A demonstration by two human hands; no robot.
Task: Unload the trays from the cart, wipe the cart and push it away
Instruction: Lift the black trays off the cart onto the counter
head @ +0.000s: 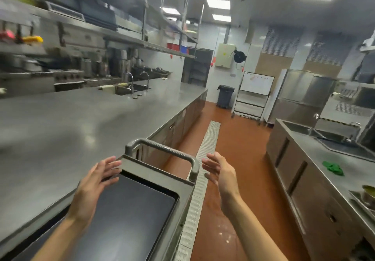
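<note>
Tray (129,210) on cart (162,177): dark, flat, probably stiff, slick; grip opposite rims. Left hand (95,181), right hand (221,171) spread wide, empty.

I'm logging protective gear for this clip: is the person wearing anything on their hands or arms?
No. The left hand and right hand are bare, with no gloves, rings or watch visible. Both forearms are bare too; no sleeve shows anywhere up to the frame's edge.

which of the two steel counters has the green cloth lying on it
The right-hand counter, across the aisle from the cart. The green cloth lies crumpled near its front edge; the long left counter shows none.
</note>
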